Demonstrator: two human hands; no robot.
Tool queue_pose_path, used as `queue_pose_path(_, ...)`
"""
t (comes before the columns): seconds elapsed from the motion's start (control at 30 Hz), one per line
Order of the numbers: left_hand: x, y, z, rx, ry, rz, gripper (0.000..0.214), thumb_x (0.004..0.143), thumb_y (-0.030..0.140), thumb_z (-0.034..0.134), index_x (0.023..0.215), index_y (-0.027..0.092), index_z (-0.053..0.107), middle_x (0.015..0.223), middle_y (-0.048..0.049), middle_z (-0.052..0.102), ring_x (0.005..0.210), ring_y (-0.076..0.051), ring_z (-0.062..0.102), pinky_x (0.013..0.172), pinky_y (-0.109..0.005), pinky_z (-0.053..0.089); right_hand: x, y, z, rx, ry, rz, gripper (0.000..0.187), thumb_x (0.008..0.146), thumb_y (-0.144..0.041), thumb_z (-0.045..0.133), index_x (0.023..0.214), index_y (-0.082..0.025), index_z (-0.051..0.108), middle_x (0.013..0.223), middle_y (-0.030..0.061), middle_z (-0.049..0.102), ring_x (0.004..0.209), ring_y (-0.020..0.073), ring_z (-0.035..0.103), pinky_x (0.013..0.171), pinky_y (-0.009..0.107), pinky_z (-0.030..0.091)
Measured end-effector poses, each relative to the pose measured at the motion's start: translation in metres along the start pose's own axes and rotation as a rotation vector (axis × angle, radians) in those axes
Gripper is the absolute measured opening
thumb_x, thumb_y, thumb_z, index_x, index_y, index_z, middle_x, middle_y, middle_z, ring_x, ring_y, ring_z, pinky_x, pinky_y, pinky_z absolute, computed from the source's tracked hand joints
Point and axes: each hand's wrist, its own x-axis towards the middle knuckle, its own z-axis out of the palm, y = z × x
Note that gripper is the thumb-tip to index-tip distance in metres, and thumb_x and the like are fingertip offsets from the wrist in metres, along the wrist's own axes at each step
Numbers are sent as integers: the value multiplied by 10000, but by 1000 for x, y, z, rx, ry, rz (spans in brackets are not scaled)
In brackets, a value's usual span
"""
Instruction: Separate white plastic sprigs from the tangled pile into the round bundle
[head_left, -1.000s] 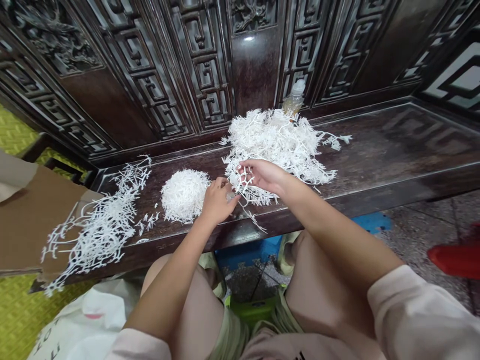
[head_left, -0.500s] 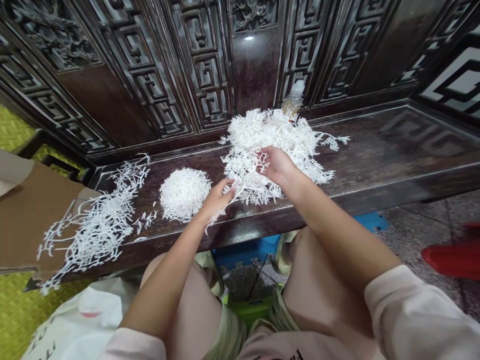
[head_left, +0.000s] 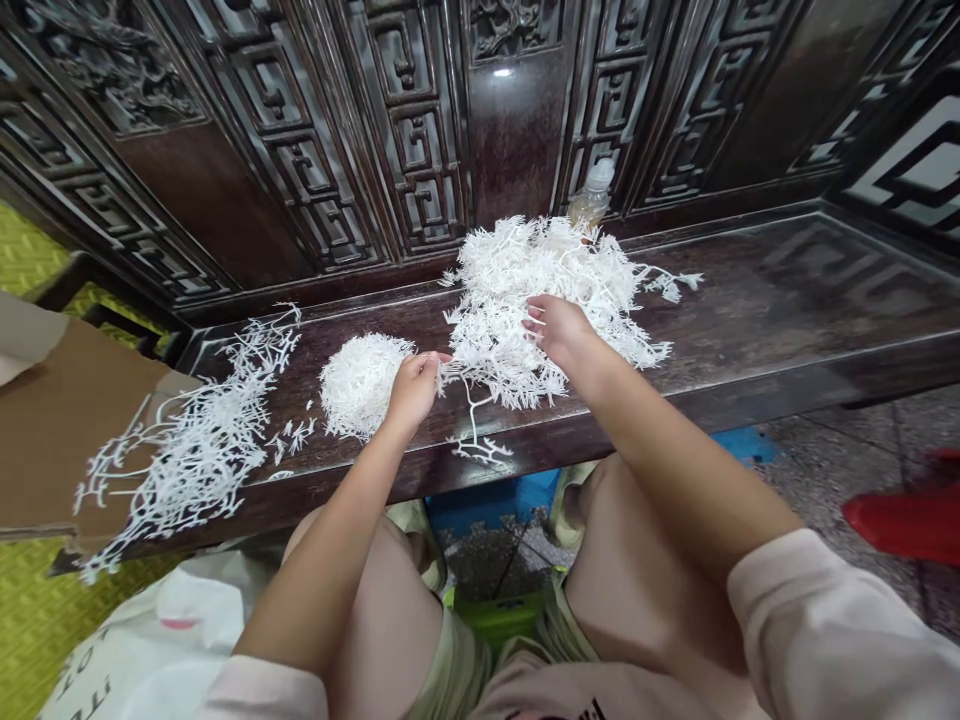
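Observation:
My left hand [head_left: 415, 392] is closed, thumb and fingertips pinched on a white branched sprig [head_left: 474, 425] beside the small mound. The sprig's forked stem hangs over the bench's front edge; where it joins at the fingertips is hard to make out. At the front of a large heap of white plastic sprigs [head_left: 551, 262], my right hand [head_left: 559, 328] has its fingers curled around white strands, partly lost against the heap. Left of my left hand lies a rounded mound of small white tips [head_left: 361, 385]. Bare white branched stems [head_left: 199, 450] lie piled farther left.
The dark wooden bench [head_left: 750, 300] has a carved lattice back [head_left: 517, 130]. A clear bottle [head_left: 592, 195] stands behind the heap. Cardboard [head_left: 75, 430] lies at the left end, with a white bag [head_left: 172, 630] below. Something red [head_left: 907, 520] is on the floor at right.
My left hand has moved left and slightly up, toward the small mound. The forked stem now hangs down over the edge. My right hand has shifted slightly right.

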Motion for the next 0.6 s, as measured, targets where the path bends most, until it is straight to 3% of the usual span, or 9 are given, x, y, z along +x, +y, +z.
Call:
queue_pose_path(0.07,1,-2,0,-23,-62,-50,384,772,443,374,857,177,638,855,-47,596,784,-169,514,712,-291,389,-8,5,4,-210,78,-112,240,738,-271,441,960,-180,430,1013,109,435,916,211,472,740,357,408)
queue_pose_path(0.17,3,-4,1,-92,-164,-93,408,759,455,391,890,155,634,741,-34,588,629,-129,484,646,-272,388,-31,9,15,-575,206,-538,353,780,-312,386,1111,-192,358,1160,134,323,1110,268,330,843,434,332)
queue_pose_path(0.23,4,-5,1,-123,-200,-95,391,753,444,408,879,150,632,705,-23,578,597,-115,466,644,-265,385,-47,12,21,-740,94,-847,339,797,-300,365,1117,-187,378,1174,134,314,1136,273,292,873,442,294)
queue_pose_path(0.3,4,-4,1,-140,-206,-87,354,756,418,414,853,150,625,680,-15,570,600,-114,467,644,-261,385,-56,17,26,-836,-171,-1022,289,791,-266,384,1063,-184,435,1124,128,381,1091,258,339,874,413,291)
queue_pose_path(0.37,3,-2,0,-158,-198,-53,329,766,399,404,839,154,612,701,-17,577,646,-123,488,655,-258,387,-55,27,30,-863,-379,-1022,255,773,-224,404,1017,-174,462,1052,120,448,1014,230,401,847,371,312)
queue_pose_path(0.5,2,1,-3,-197,-191,10,335,785,406,368,785,157,592,796,-29,603,767,-139,524,702,-253,393,-38,50,37,-883,-553,-778,234,752,-245,437,963,-151,470,894,77,528,808,172,477,715,296,353)
queue_pose_path(0.6,3,0,-4,-222,-160,1,340,784,417,362,744,155,576,800,-31,609,770,-141,536,698,-254,402,-30,58,42,-868,-686,-690,225,769,-342,431,893,-166,497,789,26,547,702,139,479,645,257,344)
